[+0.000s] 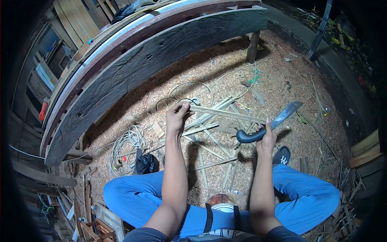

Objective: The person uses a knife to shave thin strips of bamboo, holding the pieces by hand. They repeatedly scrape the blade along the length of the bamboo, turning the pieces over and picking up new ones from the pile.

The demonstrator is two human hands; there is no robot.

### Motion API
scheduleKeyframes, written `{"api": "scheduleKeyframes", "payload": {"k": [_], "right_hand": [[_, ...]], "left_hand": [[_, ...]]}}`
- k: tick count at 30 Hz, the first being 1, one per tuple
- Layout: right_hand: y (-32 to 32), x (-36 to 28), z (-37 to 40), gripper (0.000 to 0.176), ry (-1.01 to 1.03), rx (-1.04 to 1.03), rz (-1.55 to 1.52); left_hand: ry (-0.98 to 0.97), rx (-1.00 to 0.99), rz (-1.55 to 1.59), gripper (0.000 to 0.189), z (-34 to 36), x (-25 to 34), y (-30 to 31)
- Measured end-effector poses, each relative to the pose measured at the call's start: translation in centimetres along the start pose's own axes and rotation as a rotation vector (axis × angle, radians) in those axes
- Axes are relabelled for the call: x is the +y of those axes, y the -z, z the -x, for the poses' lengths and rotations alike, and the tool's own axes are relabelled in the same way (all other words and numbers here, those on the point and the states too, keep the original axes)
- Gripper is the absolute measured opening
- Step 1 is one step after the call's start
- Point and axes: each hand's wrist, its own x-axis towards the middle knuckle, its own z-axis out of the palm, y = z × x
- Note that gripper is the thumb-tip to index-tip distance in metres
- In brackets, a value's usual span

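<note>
My left hand (176, 117) pinches the left end of a pale, flat bamboo strip (225, 113) between thumb and fingers. The strip stretches across to my right hand (267, 139), whose thumb meets its other end. That same hand is wrapped around the black curved handle of a machete (287, 114); the broad blade points up and to the right. Below the strip, several similar bamboo pieces (212, 150) lie crossed on the ground between my legs.
A long, thick plank bench (161, 54) spans the upper left on a wooden leg (253, 47). Coiled cable (127, 147) and a black plastic bag (146, 163) lie to the left. Wood shavings (282, 76) cover the ground. A small wooden crate (98, 232) stands lower left.
</note>
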Motion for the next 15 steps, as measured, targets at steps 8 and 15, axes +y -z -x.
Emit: {"api": "scheduleKeyframes", "payload": {"k": [8,15], "right_hand": [[-0.6,0.6,-0.2,0.025,-0.082,0.023,-0.054],[-0.9,2.1,-0.4,0.023,-0.082,0.079,-0.047]], "left_hand": [[0.130,0.031,0.009,0.023,-0.5,-0.3,0.7],[0.218,0.132,0.000,0.020,-0.9,-1.7,1.6]]}}
